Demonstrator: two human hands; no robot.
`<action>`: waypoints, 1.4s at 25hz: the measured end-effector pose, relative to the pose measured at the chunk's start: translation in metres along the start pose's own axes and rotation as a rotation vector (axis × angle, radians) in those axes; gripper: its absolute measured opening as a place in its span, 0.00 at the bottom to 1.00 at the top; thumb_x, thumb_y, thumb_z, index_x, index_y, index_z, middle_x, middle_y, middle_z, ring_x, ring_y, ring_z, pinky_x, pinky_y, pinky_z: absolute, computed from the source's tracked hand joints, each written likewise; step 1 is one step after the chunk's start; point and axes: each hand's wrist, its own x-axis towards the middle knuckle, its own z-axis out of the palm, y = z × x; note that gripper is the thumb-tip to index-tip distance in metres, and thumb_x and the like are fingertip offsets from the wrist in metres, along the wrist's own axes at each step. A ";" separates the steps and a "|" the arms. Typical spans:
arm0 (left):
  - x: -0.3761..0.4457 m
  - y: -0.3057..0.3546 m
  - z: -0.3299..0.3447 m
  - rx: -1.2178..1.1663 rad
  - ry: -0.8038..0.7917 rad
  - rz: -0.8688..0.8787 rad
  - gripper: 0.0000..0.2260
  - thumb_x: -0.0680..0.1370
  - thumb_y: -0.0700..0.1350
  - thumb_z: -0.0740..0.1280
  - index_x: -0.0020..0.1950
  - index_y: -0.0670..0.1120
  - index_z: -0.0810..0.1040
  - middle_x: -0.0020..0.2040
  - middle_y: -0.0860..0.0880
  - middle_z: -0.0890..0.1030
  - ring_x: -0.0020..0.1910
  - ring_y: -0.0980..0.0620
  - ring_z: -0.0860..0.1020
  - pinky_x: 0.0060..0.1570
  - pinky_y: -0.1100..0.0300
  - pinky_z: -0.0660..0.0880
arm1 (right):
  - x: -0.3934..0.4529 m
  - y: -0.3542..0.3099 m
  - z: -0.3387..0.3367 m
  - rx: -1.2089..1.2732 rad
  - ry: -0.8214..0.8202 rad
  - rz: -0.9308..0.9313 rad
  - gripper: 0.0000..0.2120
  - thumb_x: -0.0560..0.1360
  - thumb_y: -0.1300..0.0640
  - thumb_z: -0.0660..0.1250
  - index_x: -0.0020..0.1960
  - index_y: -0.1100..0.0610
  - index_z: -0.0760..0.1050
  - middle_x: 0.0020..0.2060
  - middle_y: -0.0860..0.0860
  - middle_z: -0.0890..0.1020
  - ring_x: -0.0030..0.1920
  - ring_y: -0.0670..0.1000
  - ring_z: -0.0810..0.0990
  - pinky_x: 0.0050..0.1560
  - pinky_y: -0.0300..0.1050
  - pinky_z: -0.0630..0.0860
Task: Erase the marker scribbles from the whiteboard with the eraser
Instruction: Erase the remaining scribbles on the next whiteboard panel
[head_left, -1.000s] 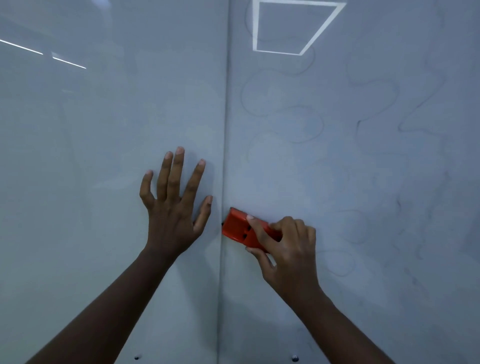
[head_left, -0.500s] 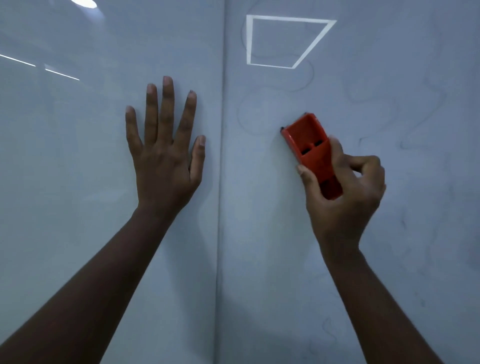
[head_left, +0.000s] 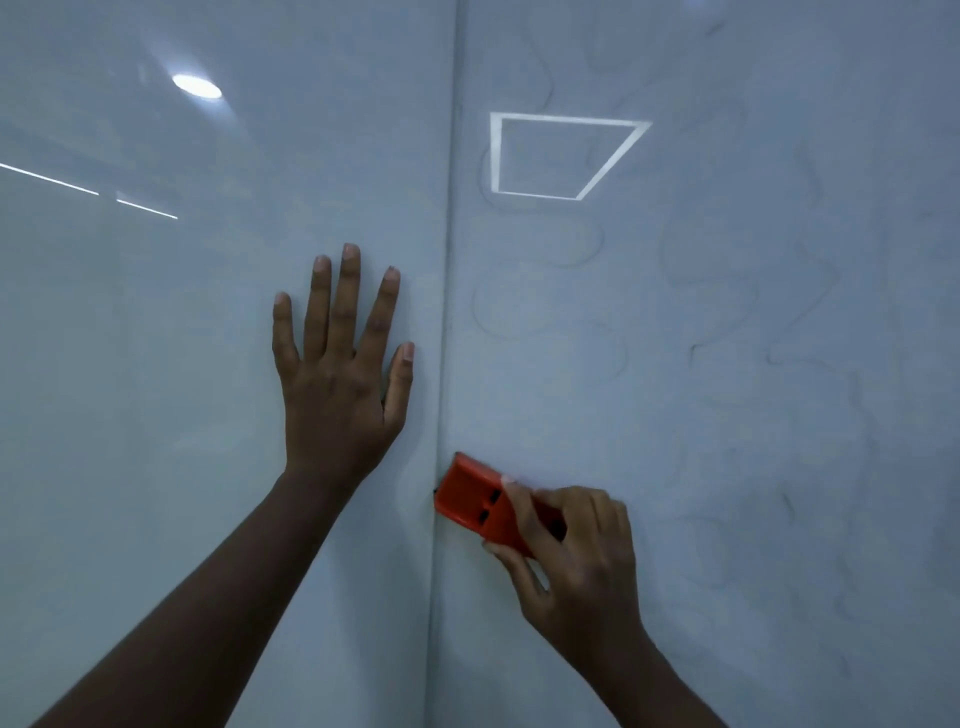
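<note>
- Glossy whiteboard (head_left: 727, 467) fills the view, two panels meeting at a vertical seam (head_left: 445, 364), with ceiling lights mirrored in the sheen.
- Just right of the seam, low down, the right hand (head_left: 571, 561) pinches the orange eraser (head_left: 478, 501) between thumb and curled fingers, its far end touching the seam; the flat face seems pressed to the board, likely so the pad wipes evenly.
- Left of the seam and higher, the left hand (head_left: 337, 384) lies flat with fingers spread and straight, thumb near the seam, probably bracing the body against the wiping force.
- Right of the seam, faint looping scribbles (head_left: 540, 317) remain above the eraser and spread farther right, so much wiping is left, by my judgement.
- Half a second ago the eraser stood high and tilted upward, well right of the seam; now it is down at the seam, much as a second ago, which suggests sweeping strokes.
- Against the seam, the left hand has barely shifted.
</note>
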 end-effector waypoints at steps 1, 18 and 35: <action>0.001 0.000 0.000 -0.002 0.004 0.003 0.28 0.88 0.53 0.55 0.87 0.47 0.56 0.87 0.41 0.53 0.86 0.40 0.51 0.81 0.33 0.51 | 0.014 0.002 -0.003 -0.014 0.017 -0.006 0.22 0.76 0.47 0.75 0.66 0.57 0.82 0.47 0.56 0.79 0.45 0.59 0.78 0.45 0.52 0.70; 0.079 -0.007 -0.008 0.039 0.050 0.118 0.30 0.86 0.52 0.55 0.87 0.48 0.52 0.87 0.43 0.50 0.87 0.42 0.48 0.80 0.31 0.49 | 0.084 0.039 -0.013 -0.089 0.029 -0.248 0.25 0.79 0.43 0.69 0.72 0.56 0.77 0.50 0.57 0.79 0.47 0.58 0.77 0.47 0.52 0.68; 0.136 -0.013 -0.001 0.009 0.094 0.140 0.28 0.86 0.49 0.52 0.87 0.47 0.55 0.87 0.45 0.52 0.86 0.46 0.50 0.82 0.35 0.49 | 0.197 0.069 -0.030 -0.077 0.206 -0.212 0.26 0.76 0.48 0.72 0.73 0.53 0.76 0.54 0.56 0.78 0.53 0.61 0.77 0.52 0.55 0.69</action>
